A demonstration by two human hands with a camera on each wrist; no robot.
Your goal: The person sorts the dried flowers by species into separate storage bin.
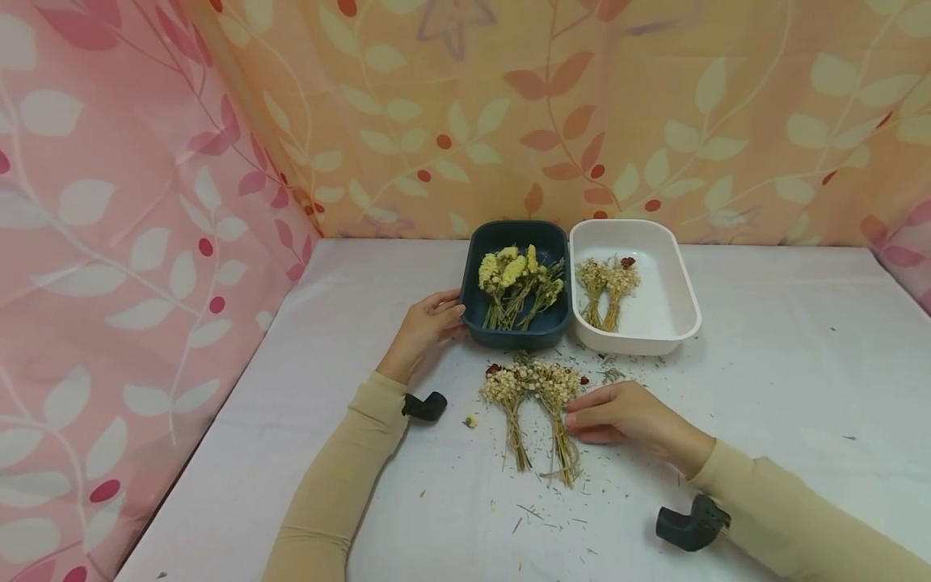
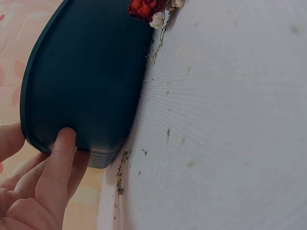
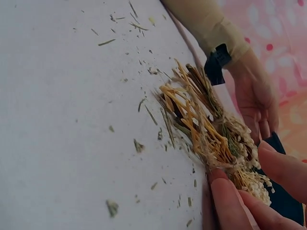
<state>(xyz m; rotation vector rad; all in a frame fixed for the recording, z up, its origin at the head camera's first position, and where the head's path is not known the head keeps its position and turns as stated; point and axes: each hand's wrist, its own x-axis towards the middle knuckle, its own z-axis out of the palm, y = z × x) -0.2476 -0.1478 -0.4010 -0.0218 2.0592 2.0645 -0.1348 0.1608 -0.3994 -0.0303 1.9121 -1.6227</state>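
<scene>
A dark blue tub [image 1: 517, 340] holds bunches of dried yellow flowers [image 1: 512, 271]. My left hand [image 1: 431, 322] is at its left side, with straight fingers [image 2: 56, 163] against the outer wall and the thumb by the rim. Two tied bunches of small cream dried flowers lie on the table in front, a left bunch [image 1: 509, 392] and a right bunch [image 1: 556, 392], each with a dark red bloom. My right hand [image 1: 629, 422] lies beside the right bunch, its fingertips touching the bunch near the tie, as the right wrist view shows; the thumb stands apart from them.
A white tub [image 1: 658, 323] stands right against the blue one, with two cream flower bunches [image 1: 609, 291] at its left side. Stem bits [image 1: 531, 512] are scattered over the white tabletop, and a small yellow flower piece [image 1: 470, 421] lies near the left wrist. Patterned cloth [image 1: 451, 121] hangs behind.
</scene>
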